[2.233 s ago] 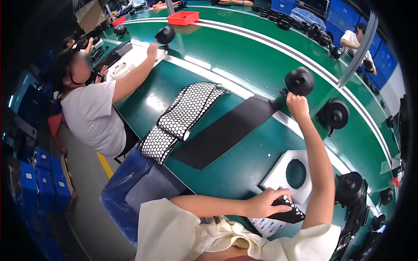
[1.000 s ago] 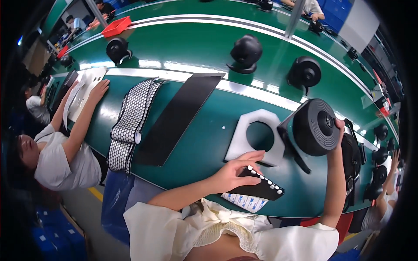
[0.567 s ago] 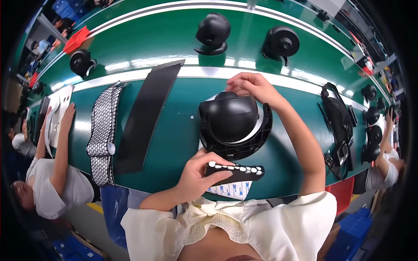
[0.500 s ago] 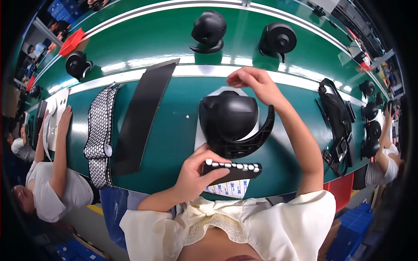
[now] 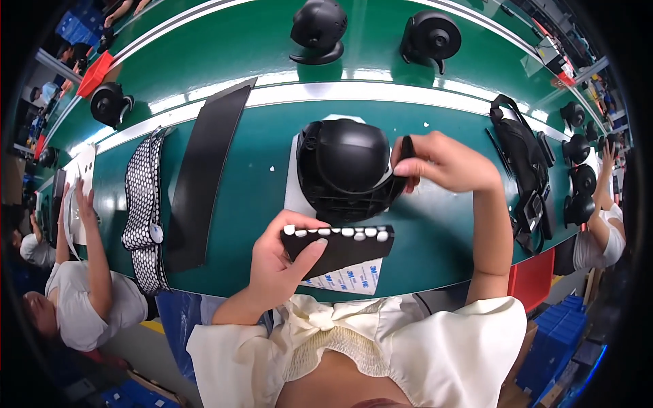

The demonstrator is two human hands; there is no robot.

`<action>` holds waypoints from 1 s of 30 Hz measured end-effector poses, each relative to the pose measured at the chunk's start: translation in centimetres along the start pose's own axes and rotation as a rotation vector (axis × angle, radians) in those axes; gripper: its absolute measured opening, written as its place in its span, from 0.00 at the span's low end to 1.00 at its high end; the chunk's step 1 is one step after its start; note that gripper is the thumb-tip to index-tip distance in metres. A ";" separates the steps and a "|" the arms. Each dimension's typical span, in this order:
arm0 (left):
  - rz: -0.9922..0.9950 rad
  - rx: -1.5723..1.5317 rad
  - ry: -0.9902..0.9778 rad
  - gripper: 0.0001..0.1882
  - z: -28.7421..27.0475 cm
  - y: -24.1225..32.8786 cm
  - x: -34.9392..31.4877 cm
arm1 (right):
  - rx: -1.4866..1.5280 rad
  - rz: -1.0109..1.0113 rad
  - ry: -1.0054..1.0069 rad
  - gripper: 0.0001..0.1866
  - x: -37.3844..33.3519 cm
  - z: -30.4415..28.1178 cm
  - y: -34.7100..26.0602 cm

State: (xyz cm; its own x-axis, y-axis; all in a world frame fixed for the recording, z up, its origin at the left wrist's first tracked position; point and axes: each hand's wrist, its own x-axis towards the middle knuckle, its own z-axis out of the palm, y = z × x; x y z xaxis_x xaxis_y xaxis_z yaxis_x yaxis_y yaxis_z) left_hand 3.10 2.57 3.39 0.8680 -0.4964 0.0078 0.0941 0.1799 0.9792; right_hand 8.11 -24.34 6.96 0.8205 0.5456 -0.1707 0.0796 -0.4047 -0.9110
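Observation:
A rounded black plastic shell [image 5: 350, 153] with a curved bar rests on a pale sheet [image 5: 294, 197] on the green table before me. My right hand [image 5: 435, 160] closes its fingers on the bar's upraised right end. Nearer to me, my left hand [image 5: 282, 255] grips a black sheet [image 5: 337, 253] with a row of white round pads along its upper edge; the thumb presses on its face. A white backing sheet with blue print [image 5: 357, 277] sticks out from under it. The left fingers behind the black sheet are partly hidden.
To the left lie a long black sheet [image 5: 207, 177] and a black strip covered with white dots [image 5: 144, 197]. Black straps with a device [image 5: 527, 177] lie right. More black shells [image 5: 318, 30] stand across the table. A co-worker's hands [image 5: 85, 204] are at far left.
My right hand has come down and closed on the curved bar; the shell has turned somewhat. The left hand has tilted the padded black sheet, showing more of its face. The view has shifted slightly.

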 end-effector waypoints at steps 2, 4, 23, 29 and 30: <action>0.025 -0.039 0.007 0.13 0.7 0.4 0.1 | -0.012 0.115 -0.009 0.11 0.3 -0.9 -0.1; 0.055 -0.071 -0.002 0.18 1.0 0.8 0.0 | -0.379 -0.022 0.271 0.11 -0.1 0.6 -0.9; 0.498 0.603 0.261 0.07 0.4 -0.6 -0.6 | -0.488 -0.563 0.400 0.11 0.4 8.2 -5.0; 0.573 0.686 0.359 0.07 -0.1 -0.9 -0.7 | -0.738 -0.629 0.491 0.15 0.9 9.2 -6.1; 0.564 0.706 0.375 0.06 -0.2 -0.9 -0.8 | -0.739 -0.640 0.485 0.15 1.1 9.5 -5.9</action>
State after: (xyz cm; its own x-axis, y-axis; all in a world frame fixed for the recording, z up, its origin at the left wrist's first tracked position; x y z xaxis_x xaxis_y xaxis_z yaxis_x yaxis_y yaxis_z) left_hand 2.40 3.01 2.48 0.8061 -0.1693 0.5670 -0.5901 -0.3023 0.7486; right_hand 3.19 -14.42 8.59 0.6293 0.5302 0.5682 0.7584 -0.5787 -0.2998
